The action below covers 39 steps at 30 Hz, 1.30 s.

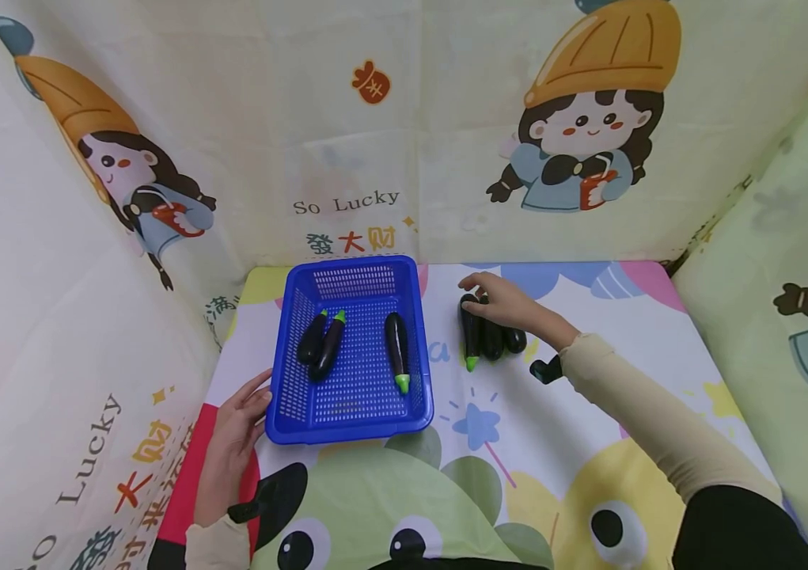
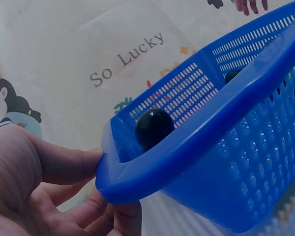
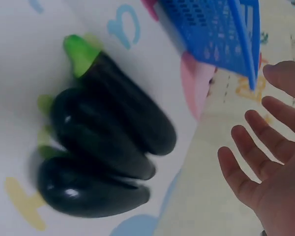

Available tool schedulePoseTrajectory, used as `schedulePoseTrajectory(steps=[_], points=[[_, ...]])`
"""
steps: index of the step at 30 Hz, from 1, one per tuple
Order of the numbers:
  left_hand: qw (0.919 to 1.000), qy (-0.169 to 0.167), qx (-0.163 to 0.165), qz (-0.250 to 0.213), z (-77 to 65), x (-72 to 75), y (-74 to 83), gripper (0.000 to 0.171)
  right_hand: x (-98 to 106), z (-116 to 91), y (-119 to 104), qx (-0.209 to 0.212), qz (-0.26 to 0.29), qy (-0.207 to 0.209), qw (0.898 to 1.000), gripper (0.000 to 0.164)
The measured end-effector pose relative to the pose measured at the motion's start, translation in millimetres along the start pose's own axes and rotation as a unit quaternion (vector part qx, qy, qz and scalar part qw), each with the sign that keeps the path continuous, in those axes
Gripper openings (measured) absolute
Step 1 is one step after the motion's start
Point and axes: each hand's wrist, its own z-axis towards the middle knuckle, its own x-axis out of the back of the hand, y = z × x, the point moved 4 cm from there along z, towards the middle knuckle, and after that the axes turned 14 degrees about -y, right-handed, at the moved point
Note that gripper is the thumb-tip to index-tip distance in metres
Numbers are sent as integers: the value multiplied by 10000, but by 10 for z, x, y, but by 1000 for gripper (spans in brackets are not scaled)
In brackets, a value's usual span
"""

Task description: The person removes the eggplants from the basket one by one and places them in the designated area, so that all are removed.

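Nearest you, on the printed tablecloth [image 1: 439, 412], your left hand [image 1: 231, 431] pinches the near-left corner of the blue perforated plastic basket [image 1: 350, 435]; the left wrist view shows the thumb on the rim and fingers curled beneath it. A hard pull or downward press there could tip or drag the basket, since only that one corner is held.

Inside, two dark eggplants [image 1: 330, 346] lie side by side towards the left wall, green caps pointing away from you. A third eggplant [image 1: 396, 340] lies near the right wall, cap towards you. If the basket tilts, these could well roll into one another.

To the right of the basket, three loose eggplants [image 1: 492, 339] lie in a row on the cloth, touching or nearly so; the leftmost shows a green cap on its near end. Packed that closely, a finger pushed between them would probably shove a neighbour aside, and the glossy skin may slip from a shallow grip.

Your right hand [image 1: 510, 305] hovers over their far ends, fingers spread and holding nothing; the right wrist view shows no contact. Beyond everything, the cartoon-printed backdrop [image 1: 460, 158] rises close behind, so overreaching might knock it.
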Motion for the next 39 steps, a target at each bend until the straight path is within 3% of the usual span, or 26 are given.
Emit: schedulePoseTrajectory(steps=[6, 14, 19, 24, 29, 34, 39], points=[[10000, -33, -31, 0, 13, 2, -2, 52, -68, 159, -338, 307, -676, -423, 9963, 45], [10000, -48, -16, -83, 10, 20, -14, 53, -175, 354, -721, 798, -1800, -687, 9780, 45], [9999, -93, -73, -118, 5, 10, 1, 52, -321, 496, -954, 1184, -2843, -1031, 9458, 46], [9999, -84, -60, -113, 1, 1, 3, 53, -506, 605, -1101, 1473, -3407, -1484, 9166, 48], [9999, -98, -51, -82, 2, -5, 3, 53, -698, 705, -1160, 1600, -4009, -1950, 8807, 51], [9999, -117, -68, -100, 2, -1, 7, 54, -843, 798, -1210, 1462, -4394, -2358, 8544, 53], [9999, -67, 2, -132, 3, 3, -7, 55, -951, 882, -1233, 1377, -4647, -2564, 8363, 52]])
